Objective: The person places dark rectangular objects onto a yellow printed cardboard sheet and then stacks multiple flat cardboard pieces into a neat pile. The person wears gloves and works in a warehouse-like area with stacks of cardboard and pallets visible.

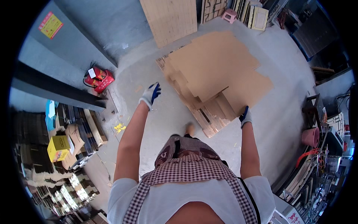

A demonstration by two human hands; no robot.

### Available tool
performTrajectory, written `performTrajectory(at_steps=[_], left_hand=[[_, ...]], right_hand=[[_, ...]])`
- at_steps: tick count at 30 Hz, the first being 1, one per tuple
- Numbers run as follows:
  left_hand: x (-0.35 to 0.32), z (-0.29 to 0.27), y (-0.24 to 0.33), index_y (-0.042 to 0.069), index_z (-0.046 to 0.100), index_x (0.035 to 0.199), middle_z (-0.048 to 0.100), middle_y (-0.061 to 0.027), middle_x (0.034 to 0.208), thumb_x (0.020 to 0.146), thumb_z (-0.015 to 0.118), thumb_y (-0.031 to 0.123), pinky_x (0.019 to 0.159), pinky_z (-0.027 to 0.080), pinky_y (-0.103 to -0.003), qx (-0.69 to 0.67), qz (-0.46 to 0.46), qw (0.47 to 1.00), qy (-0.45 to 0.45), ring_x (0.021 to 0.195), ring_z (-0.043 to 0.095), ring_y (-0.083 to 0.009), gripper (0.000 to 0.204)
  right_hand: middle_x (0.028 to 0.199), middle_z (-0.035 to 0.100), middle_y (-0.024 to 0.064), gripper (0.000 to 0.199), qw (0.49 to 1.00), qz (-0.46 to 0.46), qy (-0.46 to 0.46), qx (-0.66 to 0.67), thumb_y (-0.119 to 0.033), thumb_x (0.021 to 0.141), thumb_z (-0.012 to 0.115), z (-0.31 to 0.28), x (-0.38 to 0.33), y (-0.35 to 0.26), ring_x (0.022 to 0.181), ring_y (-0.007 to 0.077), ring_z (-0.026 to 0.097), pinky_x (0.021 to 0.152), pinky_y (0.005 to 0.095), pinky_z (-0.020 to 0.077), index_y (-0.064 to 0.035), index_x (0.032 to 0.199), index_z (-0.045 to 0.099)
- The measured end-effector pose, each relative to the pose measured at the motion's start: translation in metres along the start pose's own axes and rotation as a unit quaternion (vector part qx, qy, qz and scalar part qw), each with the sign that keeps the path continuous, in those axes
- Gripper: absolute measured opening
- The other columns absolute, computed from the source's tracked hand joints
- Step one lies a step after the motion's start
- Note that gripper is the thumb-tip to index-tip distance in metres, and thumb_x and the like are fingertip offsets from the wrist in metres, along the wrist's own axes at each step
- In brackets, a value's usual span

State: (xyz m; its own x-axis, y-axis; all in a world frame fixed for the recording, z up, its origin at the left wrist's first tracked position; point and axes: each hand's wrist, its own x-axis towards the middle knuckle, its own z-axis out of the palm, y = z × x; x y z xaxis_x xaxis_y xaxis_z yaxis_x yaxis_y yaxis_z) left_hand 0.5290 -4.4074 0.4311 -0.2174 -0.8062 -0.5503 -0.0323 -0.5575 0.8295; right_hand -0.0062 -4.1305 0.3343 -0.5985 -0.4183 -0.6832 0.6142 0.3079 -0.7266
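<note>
My left hand point(150, 95), in a white and blue work glove, is held out over the bare floor to the left of a low stack of cardboard. Its fingers are apart and nothing is in them. At the near right corner of the stack, my right hand point(245, 117), gloved the same way, is closed on the edge of a flat brown cardboard sheet point(250, 91). Some of its fingers are hidden. Other large sheets point(212, 61) lie fanned and overlapping on the stack, whose layered near edge point(210, 125) faces me.
Red fire extinguishers point(98, 78) stand by the left wall. A tall wooden board point(171, 22) leans at the back, near a pink stool point(229, 15). Left are stacked cardboard and a yellow box point(59, 148); right, a pink bucket point(310, 137) beside cluttered shelving.
</note>
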Motion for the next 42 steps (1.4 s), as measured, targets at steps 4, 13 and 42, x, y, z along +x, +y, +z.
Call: performTrajectory(at_steps=[4, 13, 42], left_hand=[[0.091, 0.042, 0.049, 0.010, 0.061, 0.126, 0.067, -0.0059, 0.109, 0.094, 0.061, 0.056, 0.075, 0.051, -0.033, -0.013, -0.035, 0.999, 0.000, 0.089, 0.064, -0.0189, 0.056], [0.284, 0.081, 0.054, 0.008, 0.065, 0.123, 0.066, -0.0048, 0.106, 0.093, 0.060, 0.057, 0.081, 0.049, -0.029, 0.113, -0.041, 0.993, 0.000, 0.092, 0.060, -0.0163, 0.058], [0.164, 0.069, 0.104, 0.011, 0.055, 0.125, 0.067, -0.0040, 0.107, 0.090, 0.073, 0.030, 0.071, 0.055, -0.032, -0.167, -0.144, 0.971, -0.088, 0.090, 0.067, -0.0162, 0.045]], right_hand=[[0.142, 0.053, 0.0105, 0.075, 0.999, 0.016, 0.046, 0.017, -0.059, 0.093, 0.060, -0.022, -0.002, 0.004, 0.120, 0.0335, 0.057, 0.095, 0.0505, 0.0519, -0.0119, 0.147, 0.043], [0.134, 0.060, 0.0091, 0.072, 0.989, 0.007, 0.142, 0.049, -0.061, 0.094, 0.058, 0.023, -0.023, -0.006, 0.117, 0.0295, 0.061, 0.094, 0.0468, 0.0530, -0.0076, 0.142, 0.050], [0.142, 0.055, 0.0068, 0.077, 0.996, 0.027, 0.048, 0.063, -0.071, 0.096, 0.044, 0.006, -0.042, -0.050, 0.126, 0.0274, 0.056, 0.105, 0.0451, 0.0474, -0.0159, 0.149, 0.044]])
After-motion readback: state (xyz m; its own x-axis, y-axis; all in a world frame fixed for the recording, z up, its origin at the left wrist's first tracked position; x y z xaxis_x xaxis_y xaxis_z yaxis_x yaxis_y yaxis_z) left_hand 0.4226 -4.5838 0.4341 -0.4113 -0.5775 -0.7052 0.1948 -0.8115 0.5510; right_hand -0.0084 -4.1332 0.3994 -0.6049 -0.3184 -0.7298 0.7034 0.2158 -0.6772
